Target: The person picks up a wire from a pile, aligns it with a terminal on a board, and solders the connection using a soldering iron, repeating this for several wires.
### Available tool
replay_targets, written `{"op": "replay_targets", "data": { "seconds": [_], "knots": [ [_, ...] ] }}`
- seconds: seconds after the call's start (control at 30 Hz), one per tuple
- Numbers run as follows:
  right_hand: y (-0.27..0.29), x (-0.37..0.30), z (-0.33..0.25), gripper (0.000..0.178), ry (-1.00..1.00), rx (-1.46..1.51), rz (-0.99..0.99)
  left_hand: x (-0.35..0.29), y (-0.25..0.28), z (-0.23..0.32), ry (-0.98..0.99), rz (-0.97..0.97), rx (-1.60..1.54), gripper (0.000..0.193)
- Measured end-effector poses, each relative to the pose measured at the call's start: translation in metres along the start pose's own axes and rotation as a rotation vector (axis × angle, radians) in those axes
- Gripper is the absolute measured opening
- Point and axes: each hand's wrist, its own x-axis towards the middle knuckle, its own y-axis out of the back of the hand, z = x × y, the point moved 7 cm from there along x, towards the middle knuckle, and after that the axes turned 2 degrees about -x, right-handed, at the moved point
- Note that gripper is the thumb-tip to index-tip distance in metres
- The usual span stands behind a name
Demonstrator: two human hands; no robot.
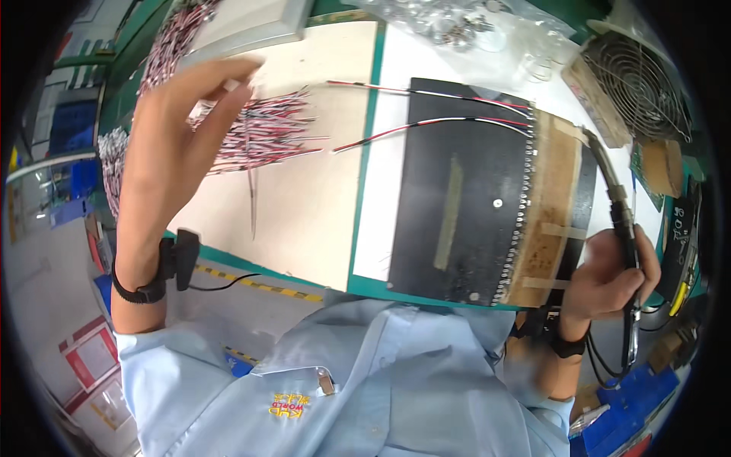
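My left hand point(171, 126) hovers over the far left of the work surface, thumb and fingers curved but apart. I see nothing held in it. Just beside and below its fingers lies a bundle of red-and-white wires point(266, 129). My right hand point(609, 278) is closed around the dark handle of a soldering iron point(620, 209), whose tip points up and away, near the far right corner of a black board fixture point(464, 183). Along the fixture's right side runs a row of small metal terminals point(524, 198). Two red, black and white wire pairs point(426, 122) reach from its upper terminals leftward.
A tan strip point(550, 206) with tape lies right of the terminals. Beyond stand a round fan guard point(636, 84) and clear plastic bags point(472, 30) holding small metal parts. More wire bundles point(171, 46) lie far left, next to a grey metal tray point(244, 30).
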Motion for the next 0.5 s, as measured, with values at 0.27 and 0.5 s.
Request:
{"op": "replay_targets", "data": {
  "seconds": [0.27, 0.5],
  "knots": [
    [0.012, 0.0, -0.027, 0.055, 0.1, -0.063, -0.064, -0.077, -0.033, -0.053, -0.291, -0.092, 0.163, 0.019],
    [0.01, -0.019, -0.059, 0.06, 0.091, -0.086, -0.101, -0.071, -0.024, -0.042, -0.3, -0.02, -0.003, 0.03]
  ]
}}
